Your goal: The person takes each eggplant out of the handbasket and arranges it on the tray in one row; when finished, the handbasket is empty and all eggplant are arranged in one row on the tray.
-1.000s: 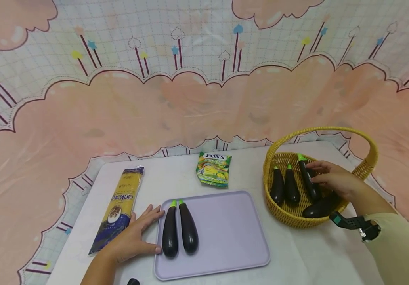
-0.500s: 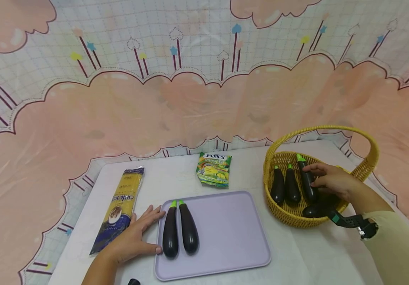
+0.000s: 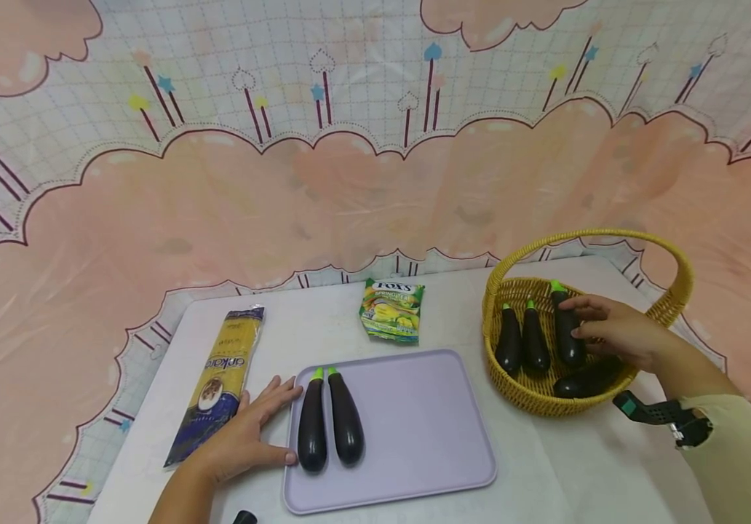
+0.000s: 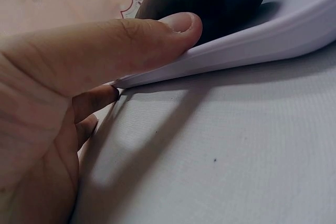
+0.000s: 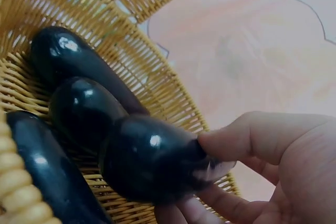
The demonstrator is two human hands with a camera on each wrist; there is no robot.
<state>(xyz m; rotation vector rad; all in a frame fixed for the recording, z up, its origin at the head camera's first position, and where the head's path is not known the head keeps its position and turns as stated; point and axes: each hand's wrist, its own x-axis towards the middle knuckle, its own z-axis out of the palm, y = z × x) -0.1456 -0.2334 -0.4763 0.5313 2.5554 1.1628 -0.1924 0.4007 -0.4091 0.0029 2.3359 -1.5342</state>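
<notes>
In the head view my right hand (image 3: 618, 331) reaches into the yellow wicker basket (image 3: 522, 402) and grips a dark eggplant (image 3: 568, 338) with a green stem end. The right wrist view has the thumb on one side of this eggplant (image 5: 152, 158) and fingers curled under the other. Two eggplants lie to its left in the basket, and another (image 3: 588, 378) lies slantwise below the hand. My left hand (image 3: 244, 437) spreads its fingers along the left edge of the lilac tray (image 3: 421, 429), thumb (image 4: 178, 24) on the rim. Two eggplants lie side by side on the tray, near that hand.
A yellow and blue pasta packet (image 3: 218, 386) lies left of the tray, partly behind the left hand. Behind the tray is a green candy bag (image 3: 392, 311). The basket's tall handle (image 3: 585, 234) arches over its opening. A small black object (image 3: 244, 517) shows at the bottom edge.
The gripped eggplant has shifted slightly inside the basket, its lower end swinging left and its tilt lessening. The left hand, the tray and its eggplants stay in place.
</notes>
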